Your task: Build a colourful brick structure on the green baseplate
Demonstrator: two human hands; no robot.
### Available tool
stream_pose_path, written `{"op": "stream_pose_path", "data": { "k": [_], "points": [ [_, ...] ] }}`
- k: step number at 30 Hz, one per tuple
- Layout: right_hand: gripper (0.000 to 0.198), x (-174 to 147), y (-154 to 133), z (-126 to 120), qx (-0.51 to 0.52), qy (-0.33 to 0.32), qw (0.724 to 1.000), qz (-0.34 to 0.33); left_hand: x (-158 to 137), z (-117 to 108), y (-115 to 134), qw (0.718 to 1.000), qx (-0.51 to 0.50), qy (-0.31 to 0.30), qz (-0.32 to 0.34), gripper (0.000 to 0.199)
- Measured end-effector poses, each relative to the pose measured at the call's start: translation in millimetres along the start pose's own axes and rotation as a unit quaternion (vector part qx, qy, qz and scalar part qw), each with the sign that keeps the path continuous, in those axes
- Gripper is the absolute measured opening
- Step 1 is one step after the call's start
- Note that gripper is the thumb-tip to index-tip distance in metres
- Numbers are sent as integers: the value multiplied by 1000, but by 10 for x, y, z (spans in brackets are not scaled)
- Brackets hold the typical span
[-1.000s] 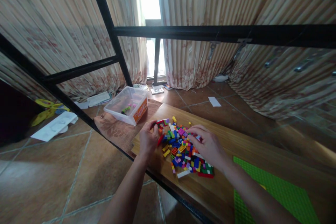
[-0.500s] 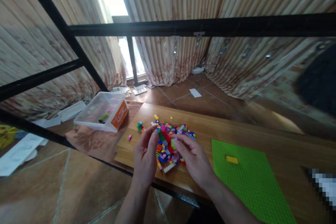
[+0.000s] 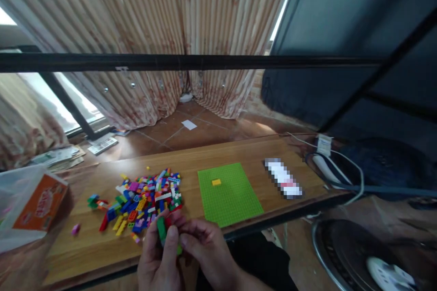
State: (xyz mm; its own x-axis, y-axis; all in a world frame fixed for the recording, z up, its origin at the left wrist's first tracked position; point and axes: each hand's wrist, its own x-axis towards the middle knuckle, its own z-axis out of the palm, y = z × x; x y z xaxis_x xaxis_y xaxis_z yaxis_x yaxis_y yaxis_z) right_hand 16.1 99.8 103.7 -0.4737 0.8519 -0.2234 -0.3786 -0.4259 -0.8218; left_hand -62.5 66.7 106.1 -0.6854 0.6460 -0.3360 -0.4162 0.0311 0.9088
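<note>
My left hand [image 3: 157, 257] is closed around a small cluster of toy bricks at the table's front edge. A dark green brick [image 3: 161, 227] stands out at the top of the cluster. Beside it is a red brick [image 3: 168, 222], and a lime green brick [image 3: 179, 249] peeks out below my thumb. My right hand [image 3: 208, 250] pinches the cluster from the right, its fingers partly hiding it; how the bricks join cannot be made out. Just beyond my hands lies a pile of mixed toy bricks [image 3: 139, 200].
A green baseplate [image 3: 232, 195] bearing one yellow brick [image 3: 216, 182] lies right of the pile on the wooden table [image 3: 102, 259]. Farther right is a pixelated flat object [image 3: 283, 179]. A clear box with an orange label [image 3: 41, 202] stands left; a black rail [image 3: 218, 62] crosses behind.
The view has swung right, bringing the whole baseplate into sight. My hands have drawn back from over the pile to the table's front edge, still with the bricks between them.
</note>
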Motion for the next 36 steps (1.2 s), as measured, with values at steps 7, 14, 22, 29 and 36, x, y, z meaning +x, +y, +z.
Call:
{"op": "stream_pose_path", "data": {
  "k": [7,14,22,29,36],
  "points": [
    [35,-266,-120,-61,43,67,996,-49,-334,258,-6,1000,-4,-14,-2,33],
    [44,-503,-163,-206,30,119,987,-102,-621,450,-92,999,-35,-17,-24,34],
    [29,-673,-132,-429,127,130,982,-57,-860,525,-165,991,-91,-72,-64,33],
    [28,-841,-114,-493,-9,87,994,-64,-920,485,-258,990,-97,-80,-62,37],
    [29,-930,-53,-391,-148,116,970,-151,-931,385,-358,995,-19,-94,29,35]
  ]
}}
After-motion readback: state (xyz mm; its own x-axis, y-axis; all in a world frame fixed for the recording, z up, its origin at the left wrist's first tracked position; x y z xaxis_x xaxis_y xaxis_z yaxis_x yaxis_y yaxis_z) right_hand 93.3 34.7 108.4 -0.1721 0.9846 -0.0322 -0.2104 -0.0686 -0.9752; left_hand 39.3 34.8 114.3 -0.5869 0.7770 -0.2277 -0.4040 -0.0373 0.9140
